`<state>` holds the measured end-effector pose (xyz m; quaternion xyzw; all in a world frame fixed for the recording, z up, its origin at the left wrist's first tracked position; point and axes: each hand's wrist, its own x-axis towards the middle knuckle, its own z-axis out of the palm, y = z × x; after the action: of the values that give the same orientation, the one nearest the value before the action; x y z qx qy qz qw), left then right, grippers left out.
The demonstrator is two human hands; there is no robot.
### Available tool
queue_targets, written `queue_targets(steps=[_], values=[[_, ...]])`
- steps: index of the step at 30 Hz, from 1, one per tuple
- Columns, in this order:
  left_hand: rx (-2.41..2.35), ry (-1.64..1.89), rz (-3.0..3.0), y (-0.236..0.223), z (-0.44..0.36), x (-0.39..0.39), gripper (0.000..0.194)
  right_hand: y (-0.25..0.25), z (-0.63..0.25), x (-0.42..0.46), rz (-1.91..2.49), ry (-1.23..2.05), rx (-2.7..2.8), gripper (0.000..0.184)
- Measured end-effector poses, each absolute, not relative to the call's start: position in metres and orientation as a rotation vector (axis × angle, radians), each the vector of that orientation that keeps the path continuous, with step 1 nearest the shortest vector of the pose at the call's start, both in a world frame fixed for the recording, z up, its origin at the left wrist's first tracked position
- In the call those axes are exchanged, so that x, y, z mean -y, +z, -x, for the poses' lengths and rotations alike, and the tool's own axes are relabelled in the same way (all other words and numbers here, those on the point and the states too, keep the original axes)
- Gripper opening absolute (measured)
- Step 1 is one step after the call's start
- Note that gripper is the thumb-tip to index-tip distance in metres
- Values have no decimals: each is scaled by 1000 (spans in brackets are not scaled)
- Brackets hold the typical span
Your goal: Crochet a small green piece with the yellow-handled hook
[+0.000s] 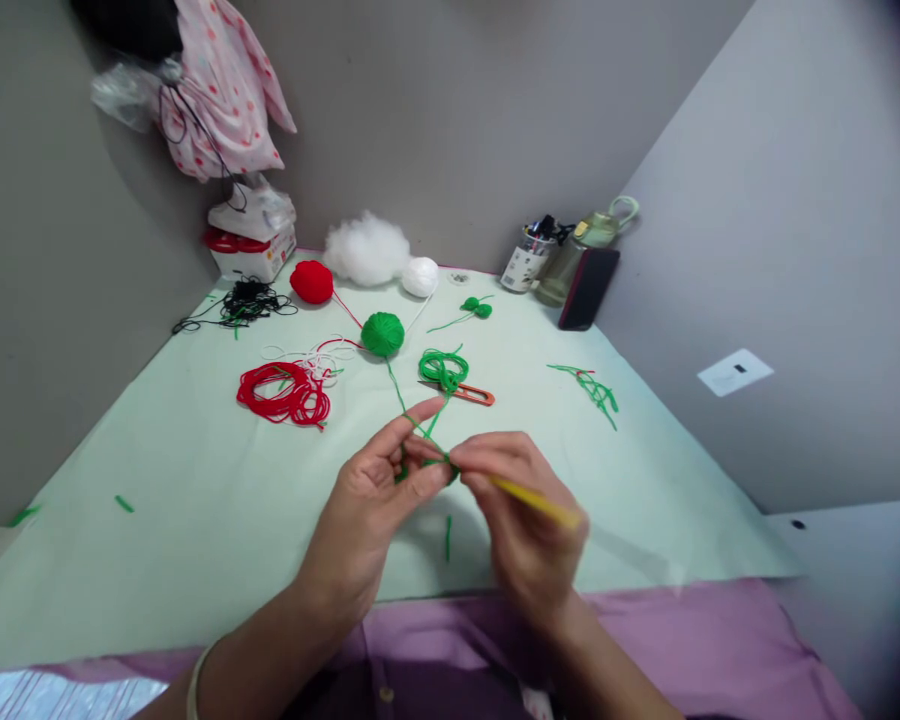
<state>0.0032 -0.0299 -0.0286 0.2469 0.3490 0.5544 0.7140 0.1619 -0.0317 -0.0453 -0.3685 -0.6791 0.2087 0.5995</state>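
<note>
My left hand pinches a small piece of green crochet work, mostly hidden by the fingers. Green yarn runs from a green yarn ball over the raised left index finger down to the piece. In my right hand is a crochet hook with a yellow handle, held like a pencil. Its tip meets the work at the left fingertips, where the two hands touch. Just beyond them lie an orange-handled cutter and a coil of green yarn.
Red yarn loops, a red ball, a white ball and white stuffing lie toward the left and back. Black yarn tangles at the left edge. A phone, a bottle and a pen holder stand back right.
</note>
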Motion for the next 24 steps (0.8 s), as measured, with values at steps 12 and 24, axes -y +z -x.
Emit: queue_targets(steps=[12,24], values=[[-834,1153,-769,-39,0,33,41,-45,-162,25,775,834,1357,14],[-932,1127,-970,-42,6,34,32,-46,-174,22,779,1126,1148,18]])
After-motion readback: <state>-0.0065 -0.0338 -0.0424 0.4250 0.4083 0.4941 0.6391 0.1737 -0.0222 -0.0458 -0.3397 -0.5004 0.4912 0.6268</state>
